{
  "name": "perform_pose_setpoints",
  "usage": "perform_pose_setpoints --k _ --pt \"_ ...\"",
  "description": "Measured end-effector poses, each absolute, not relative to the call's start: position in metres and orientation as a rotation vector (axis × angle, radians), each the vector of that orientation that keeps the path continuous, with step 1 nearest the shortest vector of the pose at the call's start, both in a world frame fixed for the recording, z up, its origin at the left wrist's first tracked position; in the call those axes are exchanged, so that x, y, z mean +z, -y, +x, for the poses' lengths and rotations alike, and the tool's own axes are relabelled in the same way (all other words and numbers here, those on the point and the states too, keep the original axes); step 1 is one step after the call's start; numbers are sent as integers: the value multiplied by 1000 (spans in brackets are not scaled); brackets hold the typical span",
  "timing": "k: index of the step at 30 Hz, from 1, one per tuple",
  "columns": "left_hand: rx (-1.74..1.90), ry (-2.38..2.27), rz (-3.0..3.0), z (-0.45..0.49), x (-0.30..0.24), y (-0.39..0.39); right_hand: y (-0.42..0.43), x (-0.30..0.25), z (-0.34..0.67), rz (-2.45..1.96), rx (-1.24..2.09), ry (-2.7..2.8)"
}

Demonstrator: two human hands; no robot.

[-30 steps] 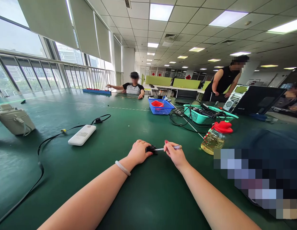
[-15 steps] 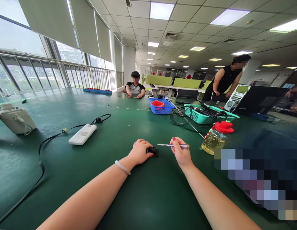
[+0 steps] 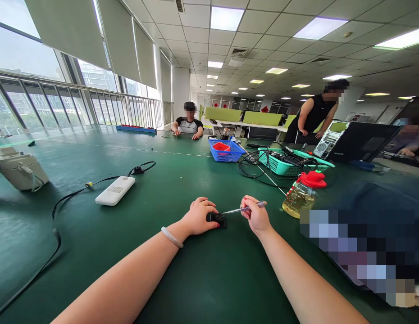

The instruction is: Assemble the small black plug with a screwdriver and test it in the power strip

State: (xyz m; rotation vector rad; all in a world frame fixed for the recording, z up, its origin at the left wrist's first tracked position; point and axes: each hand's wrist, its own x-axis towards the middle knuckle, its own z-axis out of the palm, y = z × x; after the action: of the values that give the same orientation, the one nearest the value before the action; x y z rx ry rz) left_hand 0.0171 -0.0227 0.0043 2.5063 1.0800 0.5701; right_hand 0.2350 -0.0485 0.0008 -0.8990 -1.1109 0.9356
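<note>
A small black object (image 3: 220, 219), its kind too small to make out, lies on the green table (image 3: 209, 283). My left hand (image 3: 200, 217) is closed around its left side, thumb on the near edge and fingers over the far one. My right hand (image 3: 256, 216) grips a slim screwdriver (image 3: 237, 210) with a clear handle, pinched between thumb and fingers. The shaft slants down to the left, and its tip is at the top of the black object; whether they touch I cannot tell.
A white power bank (image 3: 115, 191) and a black cable (image 3: 57, 234) lie left. Further right stand a red-lidded bottle (image 3: 300, 198), a blue basket (image 3: 226, 152) and a teal basket (image 3: 290, 164) with cables. A person (image 3: 188, 123) sits across the table; another (image 3: 314, 112) stands behind.
The screwdriver has tilted from level to tip-down, and its tip has come to the black object. More of the black object shows beside my left hand. The view has shifted slightly.
</note>
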Motion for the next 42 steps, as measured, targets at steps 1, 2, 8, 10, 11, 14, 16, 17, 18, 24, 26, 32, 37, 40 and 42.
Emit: perform_pose_setpoints --k 1,2,8,10,11,14,16,17,18,24,26,32,37,40,42 --pt "567 -1074 2509 17 5 23 49 1 236 -896 937 1113" --pt "562 -1068 2511 17 6 24 49 1 236 -894 939 1115" --pt "550 -1038 2516 17 8 26 51 3 237 -892 974 1159" --pt "550 -1034 2517 17 7 26 52 3 237 -898 989 1183" --pt "547 -1033 2517 17 7 26 52 4 237 -901 993 1191" --pt "536 -1035 2515 17 6 25 52 4 238 -896 980 1184" --pt "539 -1037 2518 16 6 25 51 4 239 -880 957 1155" --pt "542 -1036 2521 16 6 25 50 3 239 -873 948 1142" --pt "546 -1034 2525 16 5 25 50 3 239 -868 942 1132" --pt "542 -1024 2520 17 5 25 50 1 237 -886 960 1150" --pt "549 -1023 2521 17 5 25 50 0 237 -891 957 1158" --pt "545 -1026 2523 17 6 25 49 1 238 -873 930 1123" --pt "546 -1023 2530 17 5 25 50 1 236 -887 961 1153" --pt "551 -1020 2529 17 5 25 51 1 236 -884 946 1145" --pt "548 -1018 2528 17 5 25 51 1 236 -877 932 1133"
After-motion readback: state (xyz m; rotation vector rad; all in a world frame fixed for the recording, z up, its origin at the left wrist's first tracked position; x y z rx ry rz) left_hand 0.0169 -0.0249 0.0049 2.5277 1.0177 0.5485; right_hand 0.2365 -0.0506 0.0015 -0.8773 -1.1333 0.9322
